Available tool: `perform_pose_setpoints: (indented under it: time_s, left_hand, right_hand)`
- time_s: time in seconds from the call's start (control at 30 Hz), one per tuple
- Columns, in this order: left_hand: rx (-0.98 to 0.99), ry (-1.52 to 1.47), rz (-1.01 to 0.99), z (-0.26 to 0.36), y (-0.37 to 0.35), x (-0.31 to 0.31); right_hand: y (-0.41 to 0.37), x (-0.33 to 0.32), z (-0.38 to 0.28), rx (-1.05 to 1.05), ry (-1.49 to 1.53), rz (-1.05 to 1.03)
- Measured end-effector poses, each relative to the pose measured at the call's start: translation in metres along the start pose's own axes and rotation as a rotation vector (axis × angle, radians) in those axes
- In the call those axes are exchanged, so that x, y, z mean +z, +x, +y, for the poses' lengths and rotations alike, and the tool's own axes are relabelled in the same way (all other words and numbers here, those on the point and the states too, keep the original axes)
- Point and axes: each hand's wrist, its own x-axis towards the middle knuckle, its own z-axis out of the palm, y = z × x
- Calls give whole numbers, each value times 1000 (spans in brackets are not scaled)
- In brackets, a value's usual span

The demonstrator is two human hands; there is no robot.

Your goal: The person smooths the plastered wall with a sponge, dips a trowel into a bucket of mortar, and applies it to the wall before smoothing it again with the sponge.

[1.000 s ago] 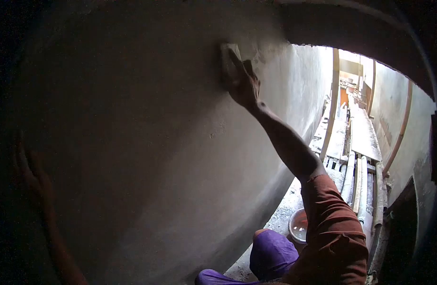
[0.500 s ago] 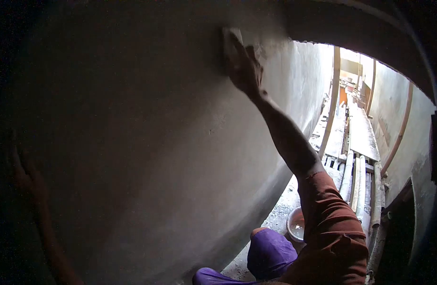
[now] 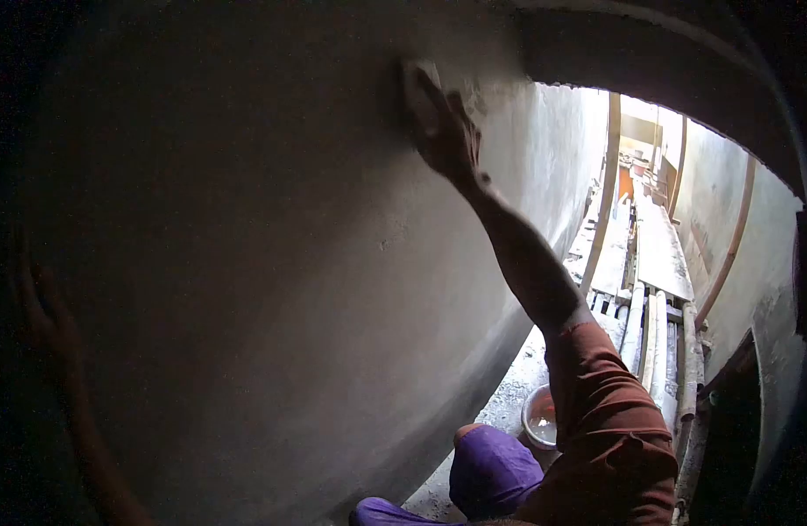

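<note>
With arm stretched up, my right hand [image 3: 443, 131] is closed on a pale, flat, block-like pad [image 3: 420, 74], pressed to the grey plastered wall [image 3: 272, 289]. The hand covers most of the pad, and I cannot tell whether it is a sponge or a float. Far to the left, in deep shadow, my left hand [image 3: 49, 320] lies against the same wall with its fingers stretched out. A small rough patch [image 3: 388, 243] marks the plaster below the right hand.
A round bucket [image 3: 540, 419] with liquid in it stands on the dusty floor beside my purple-clad knee [image 3: 494, 473]. Bamboo poles [image 3: 660, 346] and planks [image 3: 664, 250] run along the bright passage. A dark beam [image 3: 631, 53] crosses overhead; another wall [image 3: 719, 202] rises at right.
My right hand with the pad has shifted slightly left and down in the view. The passage and bucket also sit a little further left. My left hand stays at the wall.
</note>
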Motion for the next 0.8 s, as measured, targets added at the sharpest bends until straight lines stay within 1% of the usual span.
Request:
perform_pose_setpoints:
  time_s: [0.03,0.07,0.1,0.17,0.2,0.27,0.3,0.37,0.4,0.43,0.5,0.57,0.63,0.67,0.73,0.8]
  left_hand:
    - [183,214,-17,10,9,-10]
    - [180,213,-17,9,10,-9]
    - [185,203,-10,6,10,-7]
    - [195,194,-9,-1,6,-3]
    - [164,184,-27,-5,2,-2]
    - [136,171,-46,-9,-1,4]
    - [132,146,-24,-13,1,6]
    - [132,128,-7,-13,1,3]
    - [163,183,-14,-10,4,0]
    - [196,240,-19,-9,8,-4]
    - [218,263,-12,-10,10,-4]
    - [239,283,2,-9,8,-2]
    - [139,213,41,-7,1,8]
    - [145,206,41,-6,2,10]
    - [149,210,22,-11,3,7]
    - [143,225,14,-13,2,5]
  right_hand:
    - [-22,8,9,-13,61,22]
    - [-32,10,13,-23,121,45]
    - [-29,7,7,-22,119,45]
    - [-14,9,-12,-50,10,78]
    - [7,18,-10,-177,29,120]
    - [50,20,-25,-327,35,258]
    - [68,23,-21,-327,35,256]
    - [87,26,-15,-173,27,225]
    - [73,7,-34,22,8,152]
    - [58,12,-26,27,16,152]
    - [28,26,-7,49,76,208]
    - [4,13,-26,18,29,177]
    - [0,14,-39,-66,43,48]
    - [11,18,-39,-285,69,152]
    - [50,21,-37,-285,67,163]
    - [79,9,-33,-281,70,182]
